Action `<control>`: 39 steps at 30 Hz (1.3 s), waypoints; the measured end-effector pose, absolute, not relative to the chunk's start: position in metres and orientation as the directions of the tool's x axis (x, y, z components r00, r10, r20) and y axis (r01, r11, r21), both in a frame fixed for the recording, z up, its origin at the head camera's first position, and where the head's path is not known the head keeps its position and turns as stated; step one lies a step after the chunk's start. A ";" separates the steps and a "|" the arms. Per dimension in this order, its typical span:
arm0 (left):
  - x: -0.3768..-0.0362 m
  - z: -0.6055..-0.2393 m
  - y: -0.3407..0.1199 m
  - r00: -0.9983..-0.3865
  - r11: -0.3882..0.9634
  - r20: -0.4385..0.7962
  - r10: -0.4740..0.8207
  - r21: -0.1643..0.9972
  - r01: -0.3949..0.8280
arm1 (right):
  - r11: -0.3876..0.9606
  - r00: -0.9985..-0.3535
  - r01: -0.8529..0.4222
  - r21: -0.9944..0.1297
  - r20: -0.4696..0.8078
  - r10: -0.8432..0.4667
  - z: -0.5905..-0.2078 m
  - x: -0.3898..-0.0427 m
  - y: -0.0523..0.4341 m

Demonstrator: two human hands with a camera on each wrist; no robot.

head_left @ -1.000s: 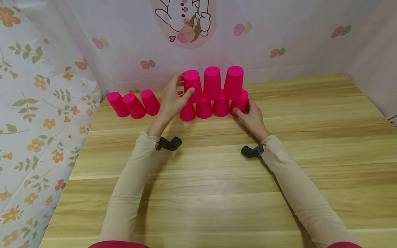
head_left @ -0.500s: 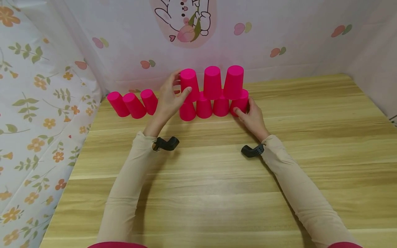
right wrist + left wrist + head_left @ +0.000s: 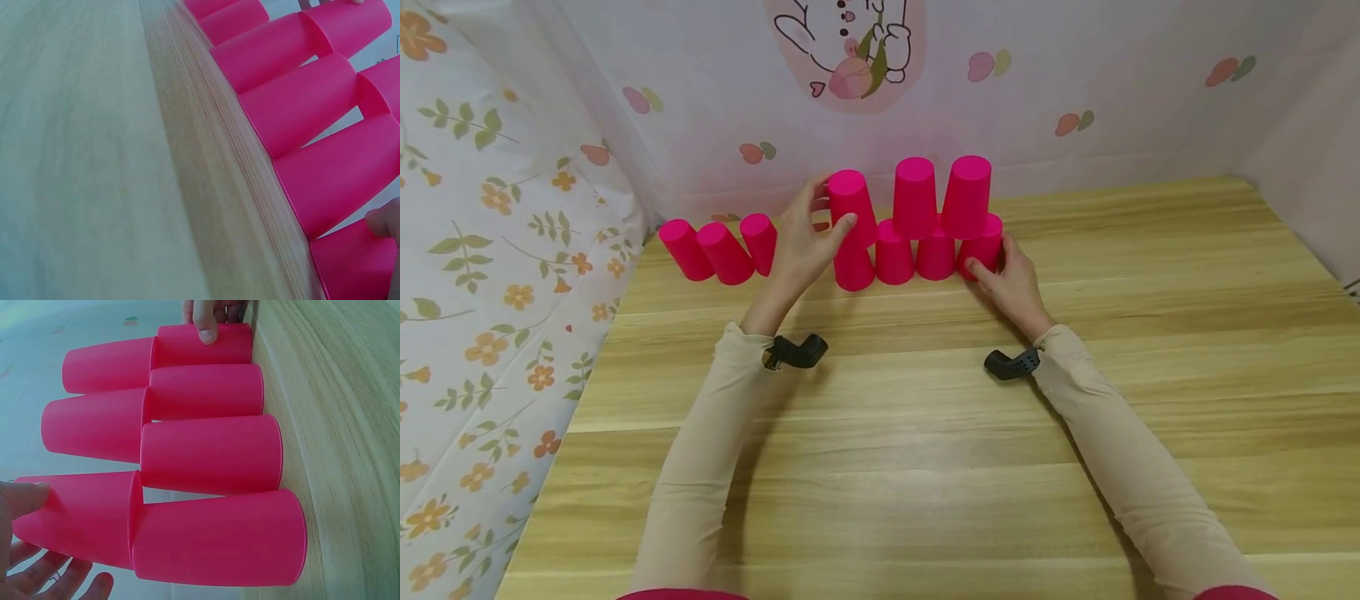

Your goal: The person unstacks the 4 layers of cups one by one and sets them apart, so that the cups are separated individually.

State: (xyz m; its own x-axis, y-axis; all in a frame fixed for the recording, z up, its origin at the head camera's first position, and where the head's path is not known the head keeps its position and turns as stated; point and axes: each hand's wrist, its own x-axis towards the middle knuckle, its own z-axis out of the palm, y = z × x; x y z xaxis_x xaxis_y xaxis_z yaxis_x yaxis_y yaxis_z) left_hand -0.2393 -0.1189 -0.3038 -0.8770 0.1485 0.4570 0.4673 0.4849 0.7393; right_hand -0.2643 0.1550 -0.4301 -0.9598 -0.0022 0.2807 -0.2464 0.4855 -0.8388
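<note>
Left hand: the left hand [image 3: 805, 242] has its fingers and thumb wrapped round the top left cup [image 3: 851, 207].
Top left cup: it is upside down, over the left end of the bottom row [image 3: 916, 257], and leans a little away from the other two top cups [image 3: 942, 197].
Right hand: the right hand [image 3: 1011, 279] pinches the end cup [image 3: 983, 246] on the right of the bottom row.
How the cups feel: they look like light, smooth plastic, so they could tip or slip. Hold one by its sides, gently.
What is inside: every cup is mouth down; I cannot tell if anything is under them.
Spare cups: three more cups [image 3: 724, 248] stand left of the bottom row on the wooden table [image 3: 925, 433].
</note>
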 end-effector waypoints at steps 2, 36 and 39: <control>-0.239 -0.305 -0.120 -0.877 0.486 0.459 0.144 0.739 0.467 | 0.486 -0.960 -0.245 -0.839 0.278 -0.004 -0.430 -0.264 0.155; -0.245 -0.319 -0.141 -0.872 0.503 0.477 0.105 0.731 0.461 | 0.488 -0.963 -0.238 -0.840 0.269 -0.007 -0.428 -0.264 0.154; -0.254 -0.330 -0.147 -0.866 0.504 0.490 0.101 0.725 0.470 | 0.491 -0.963 -0.236 -0.839 0.268 -0.005 -0.428 -0.264 0.154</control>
